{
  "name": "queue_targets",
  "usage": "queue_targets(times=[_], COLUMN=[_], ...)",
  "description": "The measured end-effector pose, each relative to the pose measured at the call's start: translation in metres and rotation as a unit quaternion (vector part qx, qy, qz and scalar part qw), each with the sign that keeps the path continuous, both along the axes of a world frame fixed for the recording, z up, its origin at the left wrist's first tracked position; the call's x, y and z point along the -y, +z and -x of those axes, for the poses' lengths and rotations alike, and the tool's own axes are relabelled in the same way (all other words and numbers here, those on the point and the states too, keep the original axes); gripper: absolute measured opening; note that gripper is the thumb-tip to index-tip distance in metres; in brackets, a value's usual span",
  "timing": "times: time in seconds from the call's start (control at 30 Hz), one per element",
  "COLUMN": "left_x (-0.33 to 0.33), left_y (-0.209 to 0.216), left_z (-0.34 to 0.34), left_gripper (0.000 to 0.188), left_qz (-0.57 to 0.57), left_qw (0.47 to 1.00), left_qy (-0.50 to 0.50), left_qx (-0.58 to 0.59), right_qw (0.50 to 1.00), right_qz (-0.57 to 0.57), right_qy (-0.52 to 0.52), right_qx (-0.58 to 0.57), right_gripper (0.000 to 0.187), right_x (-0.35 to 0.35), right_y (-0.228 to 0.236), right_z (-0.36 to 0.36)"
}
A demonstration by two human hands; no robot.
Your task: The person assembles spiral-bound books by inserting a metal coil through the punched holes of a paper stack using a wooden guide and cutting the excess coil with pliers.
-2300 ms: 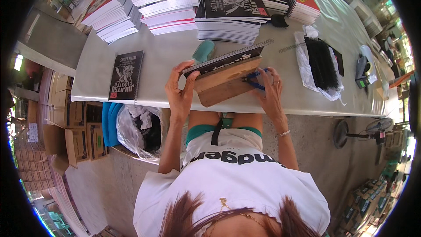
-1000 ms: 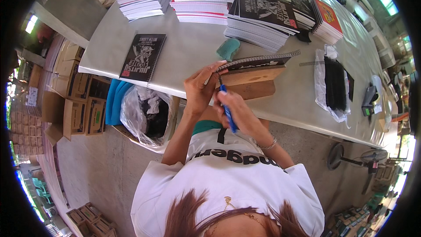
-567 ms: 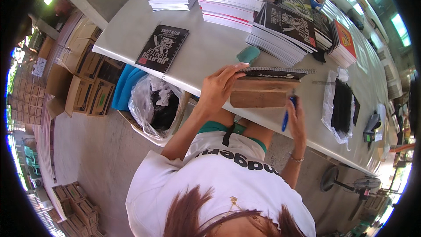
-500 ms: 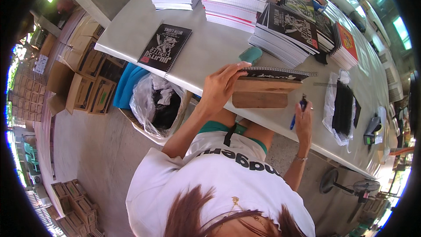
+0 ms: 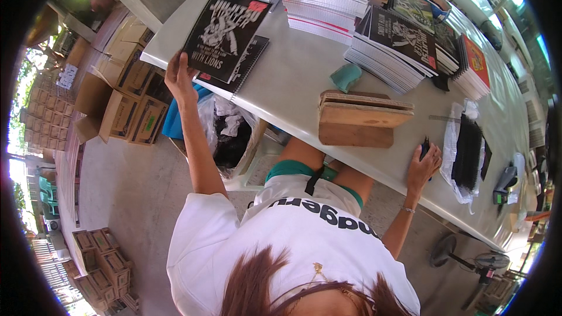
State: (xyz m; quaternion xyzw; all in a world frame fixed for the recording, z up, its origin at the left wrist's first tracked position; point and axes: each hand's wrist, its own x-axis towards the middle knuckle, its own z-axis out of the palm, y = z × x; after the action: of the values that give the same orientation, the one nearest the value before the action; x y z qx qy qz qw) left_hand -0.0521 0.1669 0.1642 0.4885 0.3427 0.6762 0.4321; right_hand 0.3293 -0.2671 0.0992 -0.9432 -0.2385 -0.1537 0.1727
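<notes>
At the table's left side my left hand (image 5: 182,79) grips the edge of a black-covered book (image 5: 225,34), its fingers closed on one corner. The book is tilted above a second black spiral-bound book (image 5: 254,61), which lies on the table and is partly covered. My right hand (image 5: 424,167) rests by the front edge, closed around a small dark-tipped tool (image 5: 425,147) with a blue handle, mostly hidden by the fingers. Between the hands stands a wooden holder (image 5: 366,118) of upright boards with a slot along its top. A teal cloth-like lump (image 5: 346,76) lies just behind the holder.
Stacks of white-paged books (image 5: 328,6) and black-covered books (image 5: 395,41) stand at the back. Black binding coils (image 5: 466,152) on white plastic lie right of my right hand. A lined bin (image 5: 234,140) sits below the table's left edge, near cardboard boxes (image 5: 132,105).
My left hand has lifted the black book out of the wooden holder and carried it left, over the other book. My right hand has shifted slightly right with the tool.
</notes>
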Motion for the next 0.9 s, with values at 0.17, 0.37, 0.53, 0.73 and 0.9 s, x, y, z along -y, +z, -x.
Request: queue_targets(times=[0.17,0.37,0.53,0.73,0.9], left_x=[-0.037,-0.036,-0.033,-0.034,-0.033], left_y=[-0.067,-0.078,-0.08,-0.092,-0.092], left_z=[0.032,0.025,0.027,0.04,0.034], left_gripper=[0.03,0.031,0.034,0.039,0.042], left_qz=[0.098,0.124,-0.007,0.035,0.047], left_qw=[0.992,0.98,0.905,0.865,0.903], left_qy=[0.049,0.045,0.195,0.196,0.152], left_qx=[-0.058,-0.151,-0.378,-0.46,-0.398], right_qw=[1.0,0.996,0.989,0.976,0.955], right_qz=[-0.002,-0.074,-0.106,-0.132,-0.225], right_qy=[0.005,0.041,0.048,0.146,0.195], right_qx=[-0.001,0.041,0.096,0.092,0.015], right_gripper=[0.039,0.033,0.025,0.02,0.027], right_x=[-0.001,0.0,-0.008,-0.049,-0.097], right_y=[-0.001,-0.002,0.028,0.062,0.087], right_z=[-0.002,-0.01,-0.026,-0.072,-0.111])
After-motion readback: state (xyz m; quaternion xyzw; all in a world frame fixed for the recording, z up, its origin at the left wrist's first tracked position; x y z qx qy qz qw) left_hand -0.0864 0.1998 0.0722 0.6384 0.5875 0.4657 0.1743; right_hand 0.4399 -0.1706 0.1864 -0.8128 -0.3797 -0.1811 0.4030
